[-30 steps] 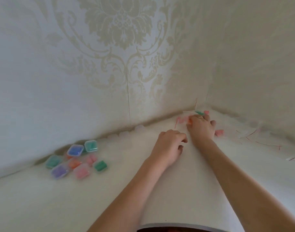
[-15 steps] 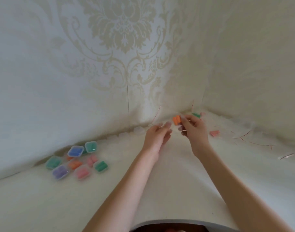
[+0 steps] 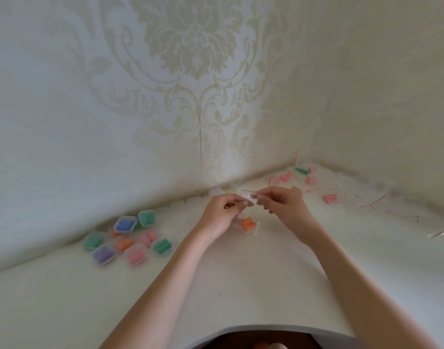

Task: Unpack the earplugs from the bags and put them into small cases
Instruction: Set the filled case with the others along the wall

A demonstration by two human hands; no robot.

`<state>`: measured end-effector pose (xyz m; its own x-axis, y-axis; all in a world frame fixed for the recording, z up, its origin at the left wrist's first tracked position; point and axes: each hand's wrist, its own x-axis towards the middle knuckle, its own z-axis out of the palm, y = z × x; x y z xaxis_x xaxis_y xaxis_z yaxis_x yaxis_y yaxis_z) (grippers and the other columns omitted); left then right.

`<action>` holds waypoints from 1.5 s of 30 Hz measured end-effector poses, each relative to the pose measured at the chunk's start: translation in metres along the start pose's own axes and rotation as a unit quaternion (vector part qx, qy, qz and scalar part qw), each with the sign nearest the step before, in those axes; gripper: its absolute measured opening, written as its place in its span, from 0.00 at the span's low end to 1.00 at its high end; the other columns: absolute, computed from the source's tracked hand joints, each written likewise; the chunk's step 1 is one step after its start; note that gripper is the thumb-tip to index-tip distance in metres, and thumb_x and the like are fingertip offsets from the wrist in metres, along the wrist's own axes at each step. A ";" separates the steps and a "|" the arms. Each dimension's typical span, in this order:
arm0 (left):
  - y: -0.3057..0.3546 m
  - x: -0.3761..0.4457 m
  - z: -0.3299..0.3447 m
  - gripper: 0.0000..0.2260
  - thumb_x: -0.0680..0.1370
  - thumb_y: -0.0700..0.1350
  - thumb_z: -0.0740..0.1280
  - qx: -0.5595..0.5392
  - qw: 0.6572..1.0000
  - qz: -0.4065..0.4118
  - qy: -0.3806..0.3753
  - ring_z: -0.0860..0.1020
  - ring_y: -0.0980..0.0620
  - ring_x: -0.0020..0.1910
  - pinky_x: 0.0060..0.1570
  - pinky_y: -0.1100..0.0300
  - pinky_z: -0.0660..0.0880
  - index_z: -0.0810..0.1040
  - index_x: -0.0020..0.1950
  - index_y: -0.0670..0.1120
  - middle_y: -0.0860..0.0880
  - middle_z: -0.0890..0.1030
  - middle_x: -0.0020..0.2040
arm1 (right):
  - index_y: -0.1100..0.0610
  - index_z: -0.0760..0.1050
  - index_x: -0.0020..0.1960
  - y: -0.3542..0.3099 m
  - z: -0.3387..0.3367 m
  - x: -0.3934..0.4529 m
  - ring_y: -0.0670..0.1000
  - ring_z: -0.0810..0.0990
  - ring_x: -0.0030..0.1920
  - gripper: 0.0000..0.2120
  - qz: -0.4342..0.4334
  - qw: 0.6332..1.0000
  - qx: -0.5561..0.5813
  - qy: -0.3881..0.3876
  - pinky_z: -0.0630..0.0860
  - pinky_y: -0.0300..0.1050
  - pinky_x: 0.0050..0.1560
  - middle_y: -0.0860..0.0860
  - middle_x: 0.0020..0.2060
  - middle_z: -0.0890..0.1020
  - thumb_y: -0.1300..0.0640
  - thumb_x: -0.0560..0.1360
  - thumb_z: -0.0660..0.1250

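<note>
Drawn back from the corner heap of bagged earplugs (image 3: pixel 286 178) since a second ago, when the right hand (image 3: pixel 282 206) was reaching into it. Half a second ago, orange plugs pinched high beside the heap; now hanging lower, nearer than the heap and just below the two hands. Orange earplugs (image 3: pixel 248 224) sitting in the bottom of a clear bag (image 3: pixel 251 229), the bag's top edge stretched between both hands. Left hand (image 3: pixel 222 211) fingers (image 3: pixel 244 203) closed on one side of the bag mouth, right-hand fingers closed on the other, tips almost touching. Apparently pulling the seal apart, so one bag picked and opening under way, not yet emptied.

Left of the heap, well apart, along the wall: filled small cases (image 3: pixel 126 235) in green, blue, purple, pink and orange, unchanged in place across the three pictures. Between cases and heap, against the wall: pale, seemingly empty cases (image 3: pixel 217 192), hard to make out. Right of the heap, scattered on the counter (image 3: pixel 241 285): thin red tear strips (image 3: pixel 377 205) and clear scraps. Likely next need: a full tear, then plugs tipped into an empty case.
</note>
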<state>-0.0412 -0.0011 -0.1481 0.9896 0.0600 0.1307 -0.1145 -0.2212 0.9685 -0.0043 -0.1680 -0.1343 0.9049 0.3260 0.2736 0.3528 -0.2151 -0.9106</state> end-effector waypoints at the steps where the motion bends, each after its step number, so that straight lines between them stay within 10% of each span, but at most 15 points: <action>1: -0.001 0.000 0.001 0.05 0.78 0.43 0.67 -0.004 1.000 -0.002 -0.003 0.78 0.55 0.34 0.42 0.61 0.76 0.83 0.45 0.50 0.51 0.78 0.38 | 0.50 0.82 0.46 0.001 0.000 0.001 0.37 0.75 0.34 0.07 0.006 1.000 0.009 0.012 0.72 0.30 0.38 0.45 0.35 0.81 0.61 0.76 0.68; 6: -0.002 0.003 0.002 0.07 0.72 0.38 0.73 -0.105 0.993 -0.037 -0.046 0.83 0.52 0.41 0.44 0.64 0.78 0.81 0.49 0.43 0.48 0.84 0.43 | 0.56 0.78 0.49 0.004 -0.006 0.006 0.48 0.79 0.31 0.05 0.075 0.982 0.137 0.109 0.76 0.37 0.35 0.51 0.35 0.83 0.63 0.78 0.65; 12: -0.008 0.011 0.004 0.06 0.75 0.33 0.68 -0.228 0.965 -0.038 0.126 0.79 0.53 0.29 0.31 0.65 0.77 0.76 0.40 0.41 0.41 0.79 0.39 | 0.60 0.80 0.47 0.002 -0.012 0.007 0.48 0.80 0.38 0.04 0.124 0.974 0.145 0.120 0.76 0.37 0.36 0.50 0.39 0.82 0.60 0.75 0.68; 19: -0.009 0.000 0.011 0.11 0.73 0.43 0.73 0.112 0.927 0.151 0.324 0.71 0.55 0.34 0.35 0.66 0.68 0.70 0.44 0.46 0.52 0.71 0.35 | 0.53 0.80 0.40 0.002 -0.014 0.003 0.45 0.71 0.35 0.04 0.104 0.969 0.155 0.165 0.70 0.39 0.39 0.45 0.32 0.75 0.59 0.74 0.71; 26: 0.007 -0.017 0.042 0.13 0.78 0.47 0.67 -0.071 0.981 0.094 0.156 0.79 0.53 0.30 0.28 0.56 0.76 0.71 0.42 0.39 0.48 0.76 0.34 | 0.56 0.81 0.38 -0.003 0.004 -0.006 0.46 0.77 0.37 0.05 0.026 0.998 0.015 0.059 0.73 0.37 0.41 0.53 0.35 0.82 0.56 0.71 0.74; 45: 0.001 -0.011 0.040 0.10 0.80 0.41 0.60 -0.035 0.991 0.031 0.123 0.76 0.53 0.28 0.30 0.60 0.73 0.72 0.39 0.42 0.46 0.79 0.32 | 0.60 0.74 0.48 0.002 0.017 -0.005 0.52 0.76 0.35 0.11 0.087 0.992 0.091 -0.027 0.73 0.44 0.39 0.54 0.34 0.79 0.52 0.76 0.68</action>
<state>-0.0488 -0.0413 -0.1569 0.9301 0.2864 0.2302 -0.1891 -0.1641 0.9682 -0.0125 -0.1541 -0.1427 0.9322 0.3490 0.0955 0.1396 -0.1035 -0.9848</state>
